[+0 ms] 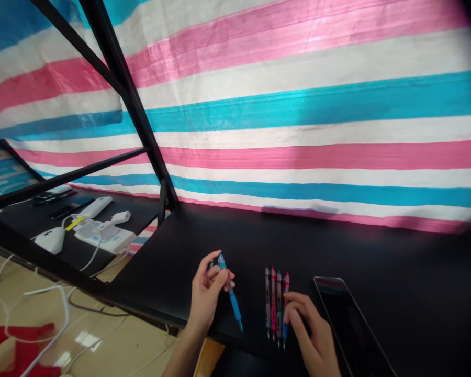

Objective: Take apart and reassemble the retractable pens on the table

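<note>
Pinching a blue pen [234, 302], left hand [204, 294] arched — right hand [311, 329] curled at the right of four pens [273, 305], grip unclear.

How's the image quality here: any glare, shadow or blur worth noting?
Head view: light glows through the striped sheet, brightest towards the top, with a dim top-right corner; head view: white glare patches on the floor; head view: the dark phone blends into the black tabletop; head view: fine markings on the row of pens look soft.
</note>
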Motion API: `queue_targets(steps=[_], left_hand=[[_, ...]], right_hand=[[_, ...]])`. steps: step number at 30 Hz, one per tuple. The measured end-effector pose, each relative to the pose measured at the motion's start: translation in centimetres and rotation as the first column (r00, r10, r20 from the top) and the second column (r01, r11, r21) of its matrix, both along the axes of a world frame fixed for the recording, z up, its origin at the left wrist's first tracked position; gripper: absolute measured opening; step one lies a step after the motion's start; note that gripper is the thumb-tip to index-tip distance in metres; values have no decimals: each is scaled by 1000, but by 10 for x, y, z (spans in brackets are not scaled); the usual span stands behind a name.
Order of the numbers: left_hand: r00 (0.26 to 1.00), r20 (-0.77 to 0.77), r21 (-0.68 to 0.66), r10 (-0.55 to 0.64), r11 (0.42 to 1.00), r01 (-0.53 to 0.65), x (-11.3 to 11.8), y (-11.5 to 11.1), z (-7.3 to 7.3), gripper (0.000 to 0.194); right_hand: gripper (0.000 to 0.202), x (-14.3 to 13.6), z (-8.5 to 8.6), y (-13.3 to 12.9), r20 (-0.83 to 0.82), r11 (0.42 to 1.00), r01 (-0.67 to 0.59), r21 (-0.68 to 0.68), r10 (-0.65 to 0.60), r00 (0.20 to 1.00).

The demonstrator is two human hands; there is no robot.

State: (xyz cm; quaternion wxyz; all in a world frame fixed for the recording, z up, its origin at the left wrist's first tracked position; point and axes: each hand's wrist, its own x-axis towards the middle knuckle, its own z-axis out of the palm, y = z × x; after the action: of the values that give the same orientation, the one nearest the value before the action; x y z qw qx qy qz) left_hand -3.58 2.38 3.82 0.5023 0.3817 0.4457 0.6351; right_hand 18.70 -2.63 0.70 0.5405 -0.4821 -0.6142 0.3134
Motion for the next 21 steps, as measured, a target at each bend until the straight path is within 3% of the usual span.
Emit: queue_targets(steps=[16,21], left_hand=[[997,-67,10,-35,999,36,-6,7,-5,45],[997,-69,-6,-28,1000,28,-10,11,-1,58]], right_hand=[[19,0,-5,0,13,1000,15,5,-15,1000],[18,0,-3,1,9,1000,26,2,-26,1000]])
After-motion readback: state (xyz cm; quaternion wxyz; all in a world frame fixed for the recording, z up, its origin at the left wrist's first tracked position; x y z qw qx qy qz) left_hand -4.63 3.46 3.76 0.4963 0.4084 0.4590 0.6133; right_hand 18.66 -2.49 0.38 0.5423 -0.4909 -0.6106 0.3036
